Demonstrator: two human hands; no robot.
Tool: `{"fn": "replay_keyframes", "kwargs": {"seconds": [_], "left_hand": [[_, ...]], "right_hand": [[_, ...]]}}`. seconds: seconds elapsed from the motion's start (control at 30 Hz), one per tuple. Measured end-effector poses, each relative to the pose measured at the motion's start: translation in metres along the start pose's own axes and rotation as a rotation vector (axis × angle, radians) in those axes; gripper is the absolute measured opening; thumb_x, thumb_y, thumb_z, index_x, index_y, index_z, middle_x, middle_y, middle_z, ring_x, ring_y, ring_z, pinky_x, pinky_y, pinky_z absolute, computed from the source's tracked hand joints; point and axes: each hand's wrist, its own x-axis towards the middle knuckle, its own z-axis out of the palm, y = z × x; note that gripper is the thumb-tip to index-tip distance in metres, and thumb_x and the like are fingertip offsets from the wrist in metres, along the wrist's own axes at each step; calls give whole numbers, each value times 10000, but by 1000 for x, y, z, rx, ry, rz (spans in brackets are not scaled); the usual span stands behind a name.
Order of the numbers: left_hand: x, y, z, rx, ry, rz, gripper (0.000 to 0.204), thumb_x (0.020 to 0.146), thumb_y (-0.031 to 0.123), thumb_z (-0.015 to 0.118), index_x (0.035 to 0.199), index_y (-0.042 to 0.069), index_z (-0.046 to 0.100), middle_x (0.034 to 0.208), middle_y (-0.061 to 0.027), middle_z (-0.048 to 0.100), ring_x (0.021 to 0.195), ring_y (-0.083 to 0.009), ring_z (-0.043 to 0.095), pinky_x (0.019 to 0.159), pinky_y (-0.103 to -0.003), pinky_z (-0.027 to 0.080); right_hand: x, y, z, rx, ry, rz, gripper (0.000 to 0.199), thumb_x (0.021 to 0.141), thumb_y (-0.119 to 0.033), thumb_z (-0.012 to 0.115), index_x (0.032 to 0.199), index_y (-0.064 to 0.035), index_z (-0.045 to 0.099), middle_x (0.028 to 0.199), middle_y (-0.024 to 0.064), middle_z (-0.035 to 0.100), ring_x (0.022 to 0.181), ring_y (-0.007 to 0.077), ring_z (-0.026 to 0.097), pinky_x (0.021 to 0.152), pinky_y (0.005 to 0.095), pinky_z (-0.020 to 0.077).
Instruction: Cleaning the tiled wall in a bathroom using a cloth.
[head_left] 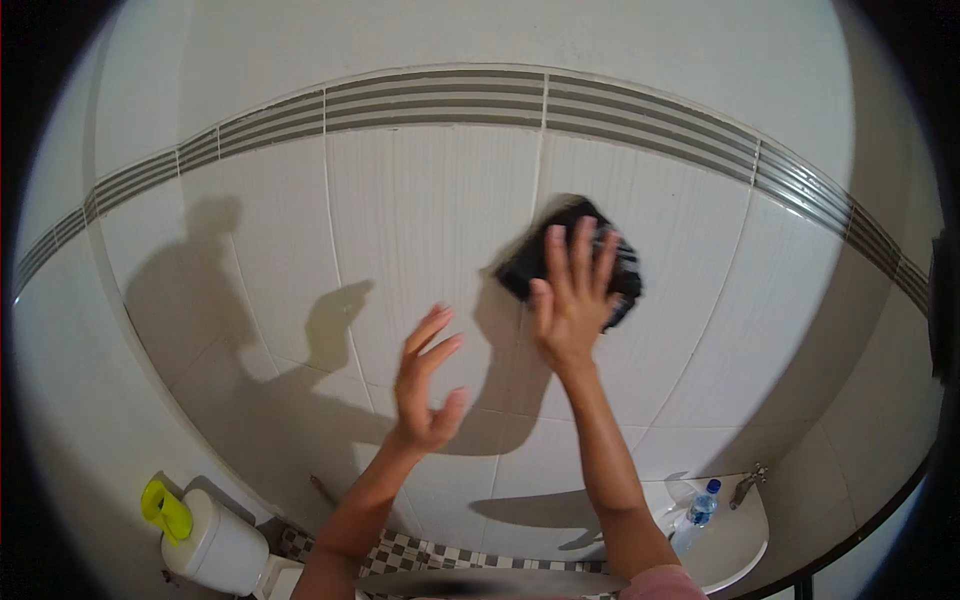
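The pale, faintly ribbed tiled wall [430,220] fills most of the view. On it, right of centre, lies a crumpled black cloth-like piece with shiny streaks [525,270]. The bare right hand [573,300] spreads flat over it, fingers splayed rather than clenched; the bare left hand [425,385] is loosely curled, empty and apart from the cloth. The piece looks light, soft, perhaps slippery, best pinned under a broad palm or gathered by a loose corner. The hand covers its middle; blur obscures its right edge, and whether it is wet is unclear.
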Motion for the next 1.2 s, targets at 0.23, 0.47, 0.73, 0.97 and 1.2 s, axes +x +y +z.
{"fn": "replay_keyframes", "kwargs": {"seconds": [0.23, 0.47, 0.73, 0.97, 1.2], "left_hand": [[74, -52, 42, -102, -161, 60, 704, 898, 402, 468, 1431, 31, 195, 1496, -158, 157, 1377, -336, 146, 1079, -513, 77], [80, -80, -10, 433, -168, -10, 579, 849, 434, 554, 1381, 287, 377, 1509, -129, 124, 1376, -385, 78, 1037, -622, 25], [93, -190, -166, 883, 155, -112, 632, 804, 458, 587, 1369, 238, 407, 1513, -97, 132, 1352, -464, 55, 979, -697, -6], [84, -298, -318, 927, 362, -371, 646, 884, 512, 450, 1372, 96, 375, 1517, -80, 110, 1363, -412, 77, 1026, -638, 54], [-35, -320, -295, 897, 584, -655, 645, 897, 506, 424, 1389, 98, 341, 1511, -92, 140, 1358, -404, 116, 1047, -582, 104]], "right_hand": [[18, -42, 30, 690, 177, -105, 524, 949, -270, 408, 1385, -9, 279, 1413, 210, 328, 1350, 301, 255, 1115, 422, 106], [-24, -67, 11, 376, 376, 58, 329, 909, -8, 403, 1234, -29, 452, 1275, 213, 498, 1219, 339, 454, 1069, 515, 196], [-69, -77, 66, 112, 209, 103, 376, 887, -115, 482, 1259, -169, 502, 1432, 115, 329, 1361, 315, 217, 1104, 515, 85], [-77, -75, 92, -129, 249, 68, 398, 890, -159, 486, 1288, -170, 489, 1471, 119, 253, 1380, 309, 161, 1116, 491, 19], [-76, -69, 99, -192, 254, 41, 421, 895, -172, 486, 1314, -176, 450, 1480, 122, 228, 1389, 292, 130, 1112, 485, -34]]}}
